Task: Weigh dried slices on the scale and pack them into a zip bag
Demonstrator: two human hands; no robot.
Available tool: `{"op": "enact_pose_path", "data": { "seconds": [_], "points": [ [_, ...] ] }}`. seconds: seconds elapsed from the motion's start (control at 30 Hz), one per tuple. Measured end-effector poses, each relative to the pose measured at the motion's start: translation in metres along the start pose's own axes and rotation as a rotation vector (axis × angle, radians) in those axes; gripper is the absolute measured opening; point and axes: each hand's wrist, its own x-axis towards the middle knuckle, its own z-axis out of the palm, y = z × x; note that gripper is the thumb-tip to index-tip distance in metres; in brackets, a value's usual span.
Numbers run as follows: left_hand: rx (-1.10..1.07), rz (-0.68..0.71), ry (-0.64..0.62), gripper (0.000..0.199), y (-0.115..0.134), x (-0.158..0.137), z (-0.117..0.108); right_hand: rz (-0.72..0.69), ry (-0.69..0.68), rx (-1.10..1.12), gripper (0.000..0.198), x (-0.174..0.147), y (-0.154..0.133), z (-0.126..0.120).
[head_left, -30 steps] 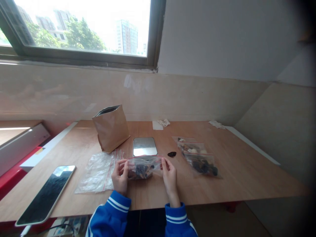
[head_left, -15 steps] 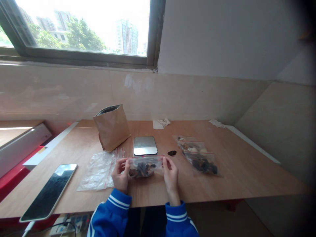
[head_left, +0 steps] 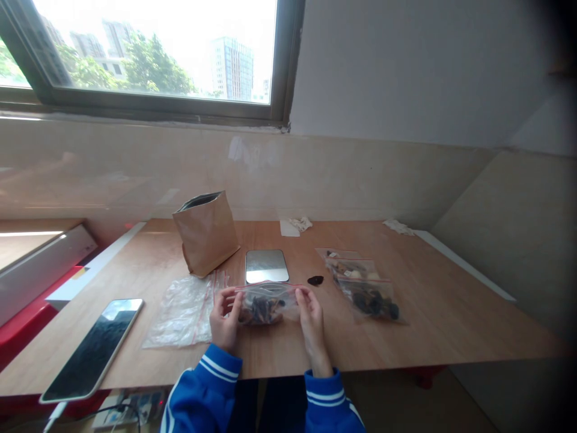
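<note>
A clear zip bag [head_left: 262, 308] with a red seal line holds dark, dried-looking pieces, in front of me near the table's front. My left hand [head_left: 225, 313] pinches its upper left corner between thumb and fingers. At the upper right corner, my right hand [head_left: 311, 313] grips it the same way. The bag's top edge bows upward in the middle. Just behind it lies a flat scale [head_left: 267, 266] with a shiny plate. One dark dried piece [head_left: 315, 281] rests on the table right of the scale.
Several filled zip bags [head_left: 372, 300] overlap on the right. Clear plastic bags [head_left: 178, 316] lie flat at left, before a standing open brown paper pouch [head_left: 207, 234]. A phone [head_left: 94, 352] with a cable is on the table's left. Crumpled tissue [head_left: 301, 224] lies at the back.
My hands have come slightly closer together, the left one moving right. The bag's top edge, straight before, now bulges upward. The view has shifted a little.
</note>
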Motion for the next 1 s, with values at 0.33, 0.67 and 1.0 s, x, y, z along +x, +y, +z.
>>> {"op": "enact_pose_path", "data": {
  "seconds": [0.33, 0.67, 1.0],
  "points": [
    [0.038, 0.027, 0.058, 0.032, -0.007, 0.002, -0.001, 0.079, -0.009, 0.029, 0.034, -0.001, 0.0, 0.0],
    [0.05, 0.071, 0.056, 0.027, -0.006, 0.002, -0.003, 0.117, -0.001, 0.153, 0.029, -0.001, 0.001, -0.002],
    [0.019, 0.036, -0.046, 0.03, 0.003, -0.001, -0.002, 0.146, -0.176, 0.261, 0.028, -0.009, -0.016, 0.01]
  ]
}}
